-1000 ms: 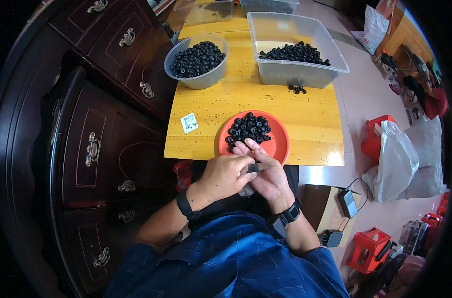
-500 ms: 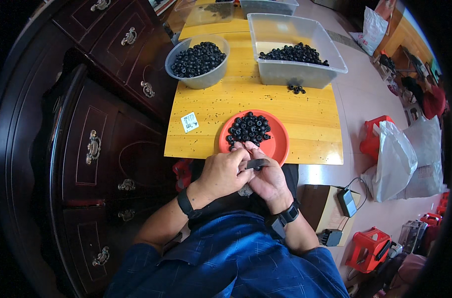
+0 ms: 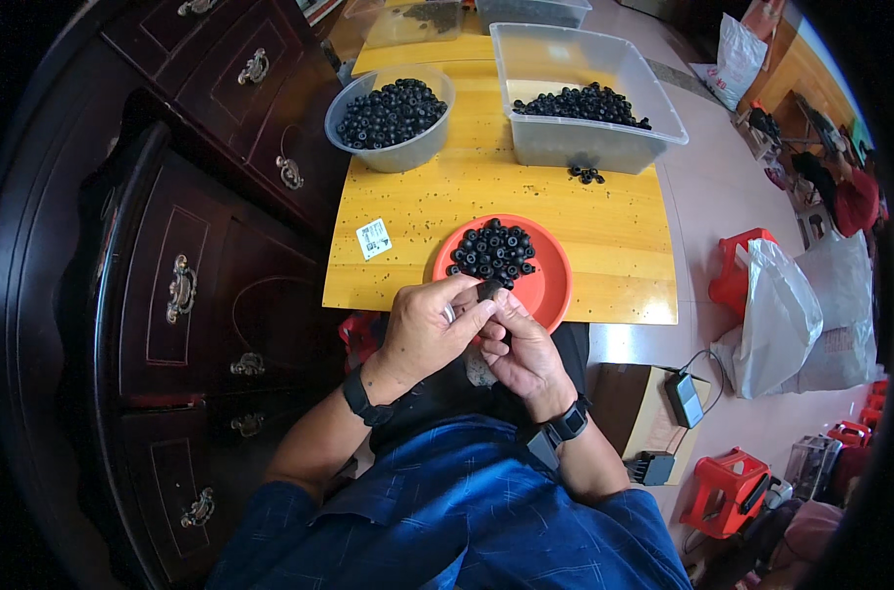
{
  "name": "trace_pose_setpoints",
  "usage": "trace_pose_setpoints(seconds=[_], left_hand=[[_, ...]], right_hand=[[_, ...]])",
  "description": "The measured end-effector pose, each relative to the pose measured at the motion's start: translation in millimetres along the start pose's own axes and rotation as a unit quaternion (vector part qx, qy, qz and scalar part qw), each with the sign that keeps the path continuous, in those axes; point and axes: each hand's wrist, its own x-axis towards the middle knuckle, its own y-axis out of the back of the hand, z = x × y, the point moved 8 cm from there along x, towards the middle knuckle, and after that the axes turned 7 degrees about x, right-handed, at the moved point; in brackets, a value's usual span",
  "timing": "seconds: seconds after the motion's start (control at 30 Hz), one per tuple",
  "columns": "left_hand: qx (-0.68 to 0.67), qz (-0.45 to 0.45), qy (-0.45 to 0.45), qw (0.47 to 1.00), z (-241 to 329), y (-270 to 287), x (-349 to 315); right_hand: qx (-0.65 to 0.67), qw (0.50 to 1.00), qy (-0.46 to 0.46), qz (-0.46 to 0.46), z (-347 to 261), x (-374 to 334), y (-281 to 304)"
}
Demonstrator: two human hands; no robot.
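My left hand (image 3: 422, 329) and my right hand (image 3: 525, 356) meet over the near rim of a shallow red plate (image 3: 553, 285). Their fingers and thumbs close around a small black piece (image 3: 488, 289), mostly covered by the fingertips, so its exact form is hard to make out. A light ring-shaped band (image 3: 450, 313) shows on a left finger. Heaped on the plate, just beyond my fingertips, lie several small round black pieces with holes (image 3: 491, 248). Both wrists wear black straps.
A round translucent tub (image 3: 407, 155) and a rectangular clear bin (image 3: 594, 147) hold more black pieces on the yellow table (image 3: 614, 256). A few loose pieces (image 3: 586, 176) lie beside the bin. Left stands a dark cabinet (image 3: 172, 344); right, a red stool (image 3: 727, 492) and a cardboard box (image 3: 653, 423).
My hands have shifted grip, with the fingertips now drawn together near the plate's rim. The flat dark strip seen across the right fingers no longer shows there. My right palm has turned.
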Motion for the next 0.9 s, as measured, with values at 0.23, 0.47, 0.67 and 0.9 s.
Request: trace_pose_setpoints(seconds=[0.23,0.47,0.67,0.9], left_hand=[[0.005,0.051,-0.083,0.995,0,1,-5],[0.030,0.027,-0.023,0.999,-10,10,-2],[0.097,-0.054,-0.103,0.988,-6,7,5],[0.130,-0.072,-0.101,0.984,-3,5,8]], right_hand=[[-0.021,0.999,0.039,-0.006,-1,2,-3],[-0.057,0.995,0.082,0.032,-10,2,-2],[-0.107,0.989,0.102,0.015,-14,-1,-11],[-0.127,0.986,0.101,0.022,-14,0,-6]])
